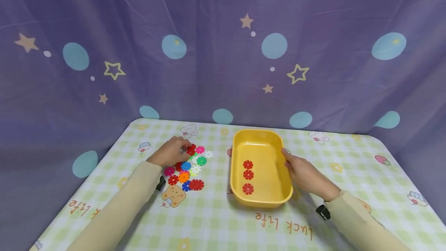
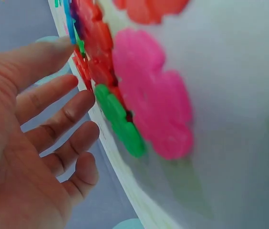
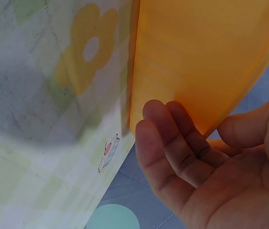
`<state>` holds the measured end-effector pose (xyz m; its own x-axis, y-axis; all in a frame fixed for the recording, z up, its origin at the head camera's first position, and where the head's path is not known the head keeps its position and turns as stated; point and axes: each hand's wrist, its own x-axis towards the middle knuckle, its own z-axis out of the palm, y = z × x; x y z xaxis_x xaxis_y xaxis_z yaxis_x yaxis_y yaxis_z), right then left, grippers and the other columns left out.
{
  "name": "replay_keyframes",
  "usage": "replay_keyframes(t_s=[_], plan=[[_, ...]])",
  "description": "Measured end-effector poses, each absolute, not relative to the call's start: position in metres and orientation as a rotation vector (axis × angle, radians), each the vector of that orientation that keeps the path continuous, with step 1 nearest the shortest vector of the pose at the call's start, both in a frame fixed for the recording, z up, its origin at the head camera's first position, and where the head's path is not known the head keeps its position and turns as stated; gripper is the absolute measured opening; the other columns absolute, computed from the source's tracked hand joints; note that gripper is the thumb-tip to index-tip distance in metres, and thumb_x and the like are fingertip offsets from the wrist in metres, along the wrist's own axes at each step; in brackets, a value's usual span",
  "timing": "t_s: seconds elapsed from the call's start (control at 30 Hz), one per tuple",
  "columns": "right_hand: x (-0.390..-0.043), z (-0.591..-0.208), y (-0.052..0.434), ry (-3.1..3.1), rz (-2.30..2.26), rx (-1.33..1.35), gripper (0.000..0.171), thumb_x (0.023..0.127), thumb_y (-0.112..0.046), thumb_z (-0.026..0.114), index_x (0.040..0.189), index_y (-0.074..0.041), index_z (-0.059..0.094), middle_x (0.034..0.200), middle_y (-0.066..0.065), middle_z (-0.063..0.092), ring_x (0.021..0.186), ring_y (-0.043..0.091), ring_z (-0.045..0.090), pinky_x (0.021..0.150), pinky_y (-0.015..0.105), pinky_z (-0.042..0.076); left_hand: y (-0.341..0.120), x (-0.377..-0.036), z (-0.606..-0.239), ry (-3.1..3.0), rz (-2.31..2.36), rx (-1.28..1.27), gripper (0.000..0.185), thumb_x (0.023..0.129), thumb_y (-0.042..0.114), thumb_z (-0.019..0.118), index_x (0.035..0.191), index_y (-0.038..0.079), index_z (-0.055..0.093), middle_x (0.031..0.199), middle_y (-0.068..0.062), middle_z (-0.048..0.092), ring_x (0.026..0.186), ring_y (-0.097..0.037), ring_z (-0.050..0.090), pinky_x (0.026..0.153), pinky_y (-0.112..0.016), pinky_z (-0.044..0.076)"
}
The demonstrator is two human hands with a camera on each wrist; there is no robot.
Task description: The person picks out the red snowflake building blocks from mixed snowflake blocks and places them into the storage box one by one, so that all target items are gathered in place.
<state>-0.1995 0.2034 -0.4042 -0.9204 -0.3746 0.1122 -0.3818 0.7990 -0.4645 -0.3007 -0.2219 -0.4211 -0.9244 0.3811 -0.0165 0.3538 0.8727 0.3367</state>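
Note:
My left hand (image 1: 172, 152) reaches over a loose heap of flower-shaped plastic discs, close to a red disc (image 1: 191, 150). In the left wrist view its thumb and fingers are apart beside the heap, and a pink disc (image 2: 149, 95) and a green disc (image 2: 120, 121) show near the fingers. On the right, my right hand (image 1: 308, 173) grips the side rim of a yellow tray (image 1: 263, 150), thumb at the rim and fingers against the outer wall. Three red discs (image 1: 248, 174) lie in a column inside the tray.
The heap also holds an orange disc (image 1: 184, 176), a blue disc (image 1: 186, 166) and white ones. A green checked cloth (image 1: 216, 224) covers the table. Behind it hangs a purple curtain (image 1: 216, 76).

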Motion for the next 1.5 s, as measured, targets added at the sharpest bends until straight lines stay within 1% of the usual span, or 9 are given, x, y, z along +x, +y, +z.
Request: replay_keyframes(t_s=[0.1, 0.27, 0.37, 0.5, 0.63, 0.87, 1.1, 1.27, 1.5], plan=[[-0.200, -0.404, 0.203, -2.965, 0.772, 0.625, 0.048, 0.098, -0.004, 0.045, 0.141, 0.011, 0.031, 0.137, 0.027, 0.042, 0.121, 0.039, 0.046, 0.095, 0.050, 0.039, -0.221, -0.305, -0.422, 2.966, 0.536, 0.586, 0.035, 0.085, 0.021, 0.070, 0.116, 0.006, 0.064, 0.101, -0.009, 0.059, 0.092, -0.024, 0.050, 0.087, -0.042, 0.044], [-0.200, -0.403, 0.203, -2.963, 0.766, 0.634, 0.048, 0.098, -0.005, 0.045, 0.141, 0.011, 0.031, 0.137, 0.028, 0.043, 0.121, 0.039, 0.046, 0.095, 0.050, 0.039, -0.217, -0.312, -0.423, 2.949, 0.522, 0.517, 0.038, 0.088, 0.026, 0.067, 0.118, 0.002, 0.061, 0.121, -0.016, 0.054, 0.104, -0.029, 0.049, 0.096, -0.046, 0.040], [-0.200, -0.403, 0.203, -2.955, 0.757, 0.640, 0.048, 0.098, -0.004, 0.045, 0.141, 0.011, 0.031, 0.136, 0.028, 0.044, 0.121, 0.039, 0.047, 0.095, 0.050, 0.039, -0.215, -0.316, -0.422, 2.931, 0.512, 0.513, 0.033, 0.089, 0.024, 0.067, 0.112, 0.002, 0.061, 0.113, -0.015, 0.056, 0.096, -0.027, 0.052, 0.091, -0.043, 0.043], [-0.200, -0.402, 0.203, -2.947, 0.749, 0.640, 0.048, 0.098, -0.004, 0.046, 0.141, 0.011, 0.031, 0.135, 0.028, 0.044, 0.120, 0.039, 0.047, 0.095, 0.050, 0.040, -0.213, -0.319, -0.417, 2.874, 0.520, 0.490, 0.028, 0.086, 0.024, 0.069, 0.102, 0.004, 0.058, 0.091, -0.008, 0.052, 0.077, -0.022, 0.050, 0.076, -0.036, 0.045], [-0.200, -0.401, 0.202, -2.946, 0.755, 0.644, 0.047, 0.098, -0.003, 0.046, 0.140, 0.012, 0.031, 0.135, 0.029, 0.044, 0.120, 0.039, 0.047, 0.095, 0.050, 0.039, -0.211, -0.319, -0.416, 2.848, 0.523, 0.500, 0.030, 0.083, 0.025, 0.073, 0.100, 0.005, 0.057, 0.088, -0.006, 0.050, 0.075, -0.021, 0.048, 0.072, -0.034, 0.045], [-0.200, -0.398, 0.202, -2.954, 0.756, 0.642, 0.047, 0.098, -0.003, 0.045, 0.140, 0.012, 0.031, 0.135, 0.029, 0.044, 0.120, 0.039, 0.047, 0.095, 0.051, 0.039, -0.205, -0.316, -0.410, 2.868, 0.642, 0.725, 0.028, 0.083, 0.022, 0.075, 0.105, 0.009, 0.065, 0.100, -0.002, 0.058, 0.081, -0.019, 0.049, 0.076, -0.032, 0.046], [-0.200, -0.400, 0.203, -2.950, 0.743, 0.642, 0.047, 0.098, -0.003, 0.046, 0.140, 0.012, 0.032, 0.133, 0.029, 0.045, 0.118, 0.040, 0.049, 0.094, 0.050, 0.040, -0.182, -0.299, -0.385, 2.891, 0.705, 1.012, 0.026, 0.084, 0.020, 0.073, 0.108, 0.012, 0.066, 0.099, 0.004, 0.059, 0.089, -0.021, 0.051, 0.078, -0.031, 0.045], [-0.200, -0.402, 0.203, -2.949, 0.735, 0.647, 0.046, 0.097, -0.002, 0.046, 0.139, 0.013, 0.033, 0.132, 0.030, 0.046, 0.117, 0.040, 0.050, 0.093, 0.050, 0.041, -0.152, -0.289, -0.368, 2.871, 0.726, 1.249, 0.025, 0.083, 0.020, 0.075, 0.105, 0.013, 0.067, 0.101, 0.005, 0.060, 0.092, -0.014, 0.051, 0.082, -0.031, 0.046], [-0.201, -0.403, 0.204, -2.960, 0.739, 0.647, 0.046, 0.098, -0.002, 0.045, 0.140, 0.013, 0.032, 0.134, 0.030, 0.044, 0.118, 0.040, 0.049, 0.093, 0.050, 0.041, -0.111, -0.293, -0.366, 2.812, 0.704, 1.484, 0.024, 0.082, 0.020, 0.076, 0.103, 0.011, 0.069, 0.098, 0.005, 0.062, 0.094, -0.011, 0.049, 0.087, -0.029, 0.041]])
